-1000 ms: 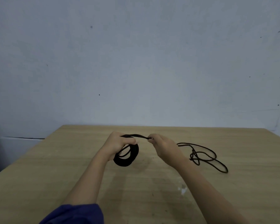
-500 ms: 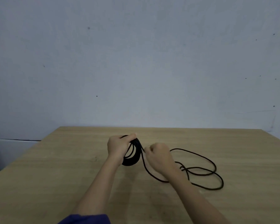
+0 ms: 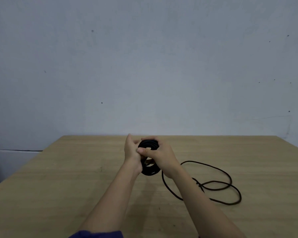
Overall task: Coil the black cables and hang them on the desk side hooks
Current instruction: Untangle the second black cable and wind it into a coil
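Black round cable coil (image 3: 149, 170) is clenched between left hand (image 3: 131, 152) and right hand (image 3: 159, 156), fingers (image 3: 143, 150) wrapped over it, loose tail (image 3: 213, 182) on the wooden counter (image 3: 58, 186).

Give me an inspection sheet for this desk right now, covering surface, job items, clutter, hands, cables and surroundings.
Surface: wooden desk, bare apart from cable.
Job's things: black coil held upright above the desk; desk side hooks not in view.
Clutter: nothing seen.
Grippers: left hand grips the coil's left side; right hand closed over its top.
Cables: loose cable tail lies in loops on the desk at right, still uncoiled.
Surroundings: plain grey wall behind the desk.
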A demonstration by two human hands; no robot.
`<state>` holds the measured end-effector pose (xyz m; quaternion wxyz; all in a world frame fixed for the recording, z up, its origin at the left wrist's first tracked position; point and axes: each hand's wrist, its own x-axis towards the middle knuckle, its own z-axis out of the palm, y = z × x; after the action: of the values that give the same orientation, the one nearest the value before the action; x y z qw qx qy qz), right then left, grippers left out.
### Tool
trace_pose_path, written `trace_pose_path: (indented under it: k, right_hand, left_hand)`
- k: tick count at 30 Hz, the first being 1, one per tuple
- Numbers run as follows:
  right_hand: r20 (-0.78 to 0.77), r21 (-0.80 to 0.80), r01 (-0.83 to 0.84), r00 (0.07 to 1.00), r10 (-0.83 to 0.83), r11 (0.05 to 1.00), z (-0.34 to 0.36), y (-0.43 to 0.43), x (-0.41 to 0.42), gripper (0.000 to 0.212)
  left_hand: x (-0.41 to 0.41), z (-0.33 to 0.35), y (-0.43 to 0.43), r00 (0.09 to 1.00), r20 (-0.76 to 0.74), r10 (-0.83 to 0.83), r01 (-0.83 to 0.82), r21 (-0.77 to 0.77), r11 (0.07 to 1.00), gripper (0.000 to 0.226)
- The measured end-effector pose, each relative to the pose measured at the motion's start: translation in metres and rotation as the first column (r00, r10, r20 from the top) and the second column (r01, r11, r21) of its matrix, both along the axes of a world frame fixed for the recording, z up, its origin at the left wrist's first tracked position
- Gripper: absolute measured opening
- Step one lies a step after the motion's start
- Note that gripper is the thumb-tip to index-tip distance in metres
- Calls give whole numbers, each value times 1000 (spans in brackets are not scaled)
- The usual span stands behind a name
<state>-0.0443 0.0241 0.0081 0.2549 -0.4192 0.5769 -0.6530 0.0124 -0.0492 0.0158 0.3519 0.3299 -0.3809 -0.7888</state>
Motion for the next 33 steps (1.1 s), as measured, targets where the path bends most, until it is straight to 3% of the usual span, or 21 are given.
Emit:
trace_pose_path:
  k: [5,8,11,15,18,19,21,23,24,27,30,33]
  right_hand:
    - [22,16,30,999,-30,999,1,-2,-3,31]
    - [6,22,100,995,-100,995,7,-1,-5,29]
    - [56,-39,189,981,-187,981,17,-3,-10,27]
    - [126,-100,269,958,-256,958,22,-6,-6,21]
    - [231,-137,369,914,-333,919,27,-5,-4,19]
    - [313,-162,404,886,-341,900,31,-4,-7,17]
    - [443,-205,461,831,-338,864,43,-3,-15,14]
    - [519,-238,498,791,-325,834,57,-3,-23,13]
    - [550,-253,515,773,-316,819,62,-1,-27,12]
    - [661,-256,596,682,-312,762,73,11,-41,14]
    - [750,-255,691,583,-312,677,76,32,-61,15]
    - [784,-216,759,509,-354,614,67,49,-76,17]
  left_hand:
    - [1,7,2,997,-4,76,-75,34,997,50]
    - [-4,8,10,966,108,234,-208,-210,955,32]
    - [-5,16,25,932,134,335,-245,-446,861,42]
    - [-3,15,41,868,36,496,-395,-555,732,47]
    - [-5,-5,34,807,134,576,-410,-574,708,53]
    - [-5,-11,31,852,144,504,-351,-557,752,59]
    - [-5,-27,29,998,33,50,-20,-612,790,76]
    - [-6,-42,38,922,144,-358,356,-677,644,57]
    - [-7,-48,40,870,226,-439,464,-679,569,43]
    - [-10,-52,31,865,336,-372,495,-690,528,10]
    - [-6,-44,16,853,431,-293,521,-707,477,27]
    - [5,-30,-4,848,523,-83,528,-824,204,40]
